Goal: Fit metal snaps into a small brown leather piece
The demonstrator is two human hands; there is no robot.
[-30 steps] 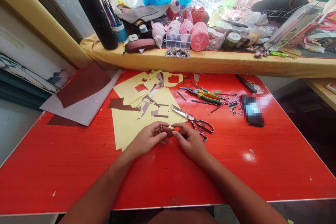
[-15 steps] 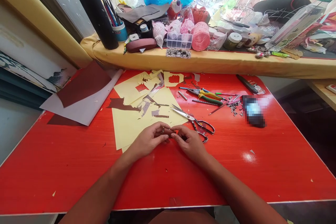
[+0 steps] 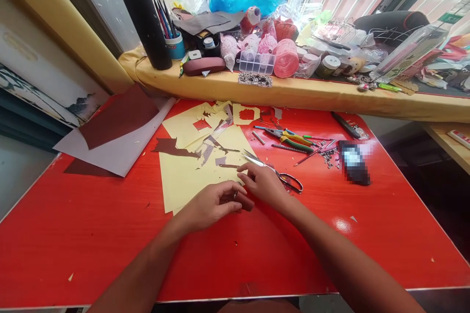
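Observation:
My left hand (image 3: 216,203) is closed around a small folded brown piece (image 3: 245,201), which looks like leather or card and shows a bit of shiny metal near the fingers. Most of that piece is hidden by the hand. Just above it, my right hand (image 3: 262,181) reaches over the yellow sheet (image 3: 176,186) with thumb and forefinger a little apart. Its fingertips are at the right end of a thin brown strip (image 3: 228,166); whether they touch it I cannot tell. Scissors (image 3: 292,182) lie partly under the right hand, blades pointing up and left.
Brown and grey scraps (image 3: 168,146) litter the yellow sheets. Pliers (image 3: 290,140), pencils and small metal bits (image 3: 328,155) lie right of them, near a blurred dark object (image 3: 354,162). Large brown sheets (image 3: 119,115) rest at left. A crowded ledge (image 3: 213,87) runs along the back.
My right hand has let go of the folded brown piece and moved up to the thin strip. The left hand keeps the piece, now tilted, slightly lower. The view has shifted slightly.

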